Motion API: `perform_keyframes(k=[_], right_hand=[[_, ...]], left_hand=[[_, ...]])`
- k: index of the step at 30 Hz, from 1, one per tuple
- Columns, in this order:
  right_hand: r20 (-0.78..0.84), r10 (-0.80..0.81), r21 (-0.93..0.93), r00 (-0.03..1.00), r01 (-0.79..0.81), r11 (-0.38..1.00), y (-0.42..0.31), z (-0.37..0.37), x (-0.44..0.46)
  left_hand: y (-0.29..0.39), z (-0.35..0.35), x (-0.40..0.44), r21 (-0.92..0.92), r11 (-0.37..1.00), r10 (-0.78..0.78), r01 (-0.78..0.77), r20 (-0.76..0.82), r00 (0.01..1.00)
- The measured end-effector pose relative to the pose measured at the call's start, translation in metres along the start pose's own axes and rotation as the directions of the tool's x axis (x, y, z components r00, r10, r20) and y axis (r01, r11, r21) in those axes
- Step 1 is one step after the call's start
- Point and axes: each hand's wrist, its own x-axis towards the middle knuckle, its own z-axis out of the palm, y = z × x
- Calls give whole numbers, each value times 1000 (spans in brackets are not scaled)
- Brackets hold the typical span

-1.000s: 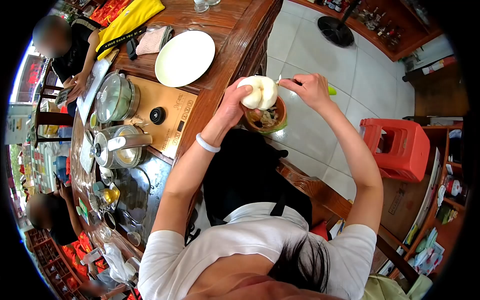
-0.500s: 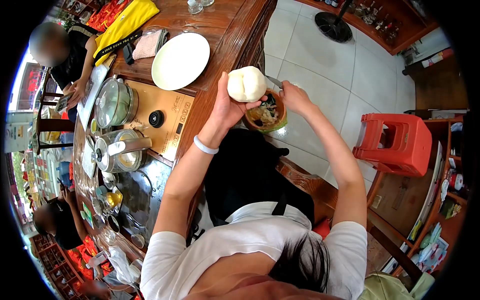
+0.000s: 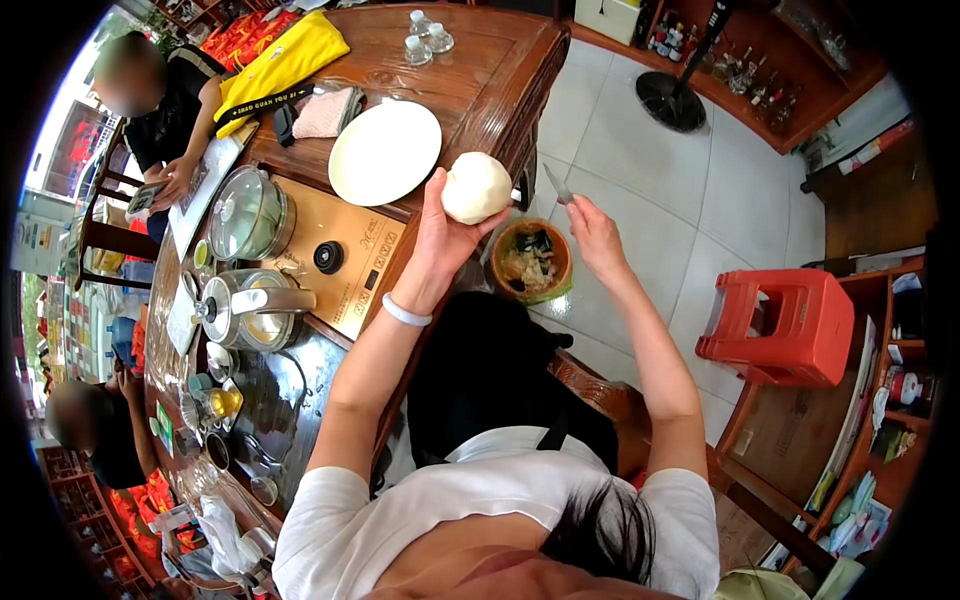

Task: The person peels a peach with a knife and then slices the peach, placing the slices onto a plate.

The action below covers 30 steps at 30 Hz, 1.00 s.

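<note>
My left hand (image 3: pixel 446 232) holds a round, pale peeled fruit (image 3: pixel 476 188) on its palm and fingers, beside the table edge. In my right hand (image 3: pixel 597 236) is a small knife (image 3: pixel 558 184), its blade pointing up and to the left, apart from the fruit. Below and between the hands stands a round bin (image 3: pixel 568 268) with scraps (image 3: pixel 528 262) inside. A white oval plate (image 3: pixel 385 153) lies on the table, just left of the fruit.
The wooden table (image 3: pixel 480 60) carries a glass pot (image 3: pixel 247 213), a kettle (image 3: pixel 240 306), tea ware and small bottles (image 3: pixel 428 42). Two people sit across it. Red stools (image 3: pixel 800 325) stand at right, a fan base (image 3: pixel 670 100) at the upper right.
The knife has come away from the fruit, and my right hand has moved lower. My left hand has shifted left with the fruit, which now shows a smoother side. The whole view has shifted slightly.
</note>
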Motion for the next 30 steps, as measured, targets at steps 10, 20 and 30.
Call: perform_keyframes(k=[10, 20, 30], right_hand=[[193, -312, 641, 930, 121, 758, -85, 8, -7], [18, -548, 166, 836, 538, 826, -128, 55, -32], [48, -600, 33, 799, 599, 800, -132, 67, -37]], left_hand=[[35, -10, -19, 6, 977, 214, -214, 9, 977], [38, -34, -47, -55, 940, 334, -336, -38, 942], [44, -31, -60, -81, 881, 459, -466, -91, 884]])
